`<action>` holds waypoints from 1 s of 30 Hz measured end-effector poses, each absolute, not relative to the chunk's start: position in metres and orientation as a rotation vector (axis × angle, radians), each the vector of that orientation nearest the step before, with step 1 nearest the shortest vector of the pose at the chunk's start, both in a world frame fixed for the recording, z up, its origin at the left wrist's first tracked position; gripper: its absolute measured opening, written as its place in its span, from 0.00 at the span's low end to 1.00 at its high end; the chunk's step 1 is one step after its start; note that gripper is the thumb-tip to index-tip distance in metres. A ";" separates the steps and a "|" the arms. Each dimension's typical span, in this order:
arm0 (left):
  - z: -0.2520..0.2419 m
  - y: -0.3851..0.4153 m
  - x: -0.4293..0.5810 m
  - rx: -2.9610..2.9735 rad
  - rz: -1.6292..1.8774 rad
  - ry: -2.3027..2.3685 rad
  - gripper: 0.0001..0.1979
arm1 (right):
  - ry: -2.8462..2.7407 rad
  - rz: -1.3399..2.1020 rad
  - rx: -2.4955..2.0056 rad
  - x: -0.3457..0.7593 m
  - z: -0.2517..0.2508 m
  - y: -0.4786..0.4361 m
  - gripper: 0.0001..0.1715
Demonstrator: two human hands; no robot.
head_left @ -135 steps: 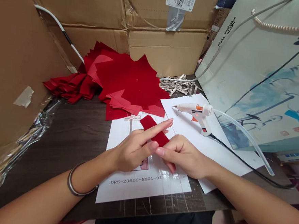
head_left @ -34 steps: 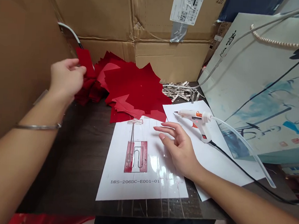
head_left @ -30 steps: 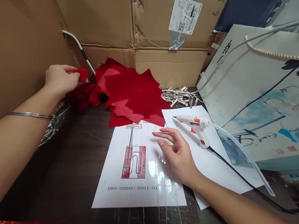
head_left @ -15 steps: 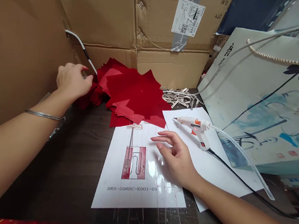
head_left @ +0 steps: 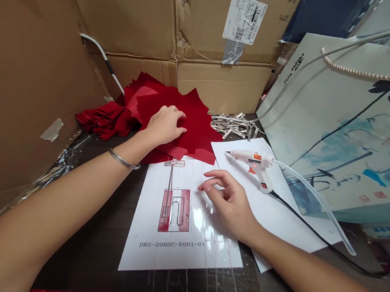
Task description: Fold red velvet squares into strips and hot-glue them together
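My left hand [head_left: 166,125], a silver bangle on its wrist, is over the pile of red fabric pieces [head_left: 192,114]. Its thumb and fingers are curved and apart, with nothing seen between them; whether it touches the fabric I cannot tell. My right hand [head_left: 229,202] hovers over the right side of a printed sheet [head_left: 143,222] covered with clear tape. Those fingers are loosely bent, holding nothing. A small metal clip [head_left: 174,163] lies at the sheet's top edge, above a drawing with red areas. Right of this hand, a white glue gun [head_left: 254,161] rests on blank white paper [head_left: 289,224].
Folded red pieces [head_left: 101,118] are bunched at the left. Several metal clips [head_left: 233,127] lie heaped behind the paper. Cardboard boxes [head_left: 130,17] wall the back and left, and a painted paper bag [head_left: 343,129] stands right. A black cord [head_left: 312,230] trails from the glue gun.
My left hand has moved right, from beside the bunched red pieces at the left to over the larger red pile. My right hand stays in nearly the same place, its fingers slightly more bent.
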State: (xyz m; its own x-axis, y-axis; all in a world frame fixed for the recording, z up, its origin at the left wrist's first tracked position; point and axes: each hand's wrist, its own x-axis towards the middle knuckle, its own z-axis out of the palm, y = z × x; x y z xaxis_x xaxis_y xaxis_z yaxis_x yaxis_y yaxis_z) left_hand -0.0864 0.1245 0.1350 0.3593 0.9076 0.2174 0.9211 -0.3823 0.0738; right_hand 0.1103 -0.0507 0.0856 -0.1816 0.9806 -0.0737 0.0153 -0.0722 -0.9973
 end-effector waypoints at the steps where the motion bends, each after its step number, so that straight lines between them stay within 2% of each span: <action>1: 0.134 0.128 -0.087 -2.544 -0.354 -1.707 0.15 | -1.317 1.395 -1.182 0.110 0.086 -0.051 0.14; 9: 0.124 0.140 -0.086 -2.616 -0.323 -1.706 0.05 | -1.320 1.409 -1.199 0.109 0.088 -0.050 0.13; 16: 0.133 0.134 -0.063 -2.613 -0.447 -1.756 0.07 | -1.363 1.403 -1.179 0.110 0.086 -0.051 0.14; 19: 0.148 0.142 -0.043 -2.619 -0.670 -1.744 0.13 | -1.373 1.396 -1.175 0.111 0.087 -0.051 0.14; 20: 0.153 0.146 -0.039 -2.679 -0.882 -1.719 0.15 | -1.374 1.394 -1.176 0.111 0.087 -0.051 0.14; 21: 0.157 0.150 -0.037 -2.714 -1.045 -1.696 0.21 | -1.374 1.393 -1.177 0.111 0.087 -0.051 0.13; 23: 0.162 0.157 -0.042 -2.725 -1.106 -1.717 0.32 | -1.373 1.390 -1.176 0.112 0.088 -0.051 0.13; 24: 0.163 0.159 -0.047 -2.686 -1.051 -1.767 0.31 | -1.374 1.392 -1.174 0.112 0.088 -0.052 0.12; 28: 0.157 0.160 -0.071 -2.505 -0.684 -2.064 0.12 | -1.383 1.425 -1.155 0.113 0.088 -0.053 0.12; 30: 0.152 0.158 -0.077 -2.473 -0.597 -2.140 0.08 | -1.385 1.435 -1.149 0.113 0.088 -0.053 0.11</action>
State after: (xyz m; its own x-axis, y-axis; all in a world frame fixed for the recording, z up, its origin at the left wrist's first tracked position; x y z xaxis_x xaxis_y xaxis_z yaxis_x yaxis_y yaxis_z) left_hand -0.0771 0.1576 0.1518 0.1143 0.9824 0.1479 0.9170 -0.1616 0.3648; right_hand 0.1130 -0.0534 0.0883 -0.2523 0.9651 -0.0707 0.0365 -0.0635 -0.9973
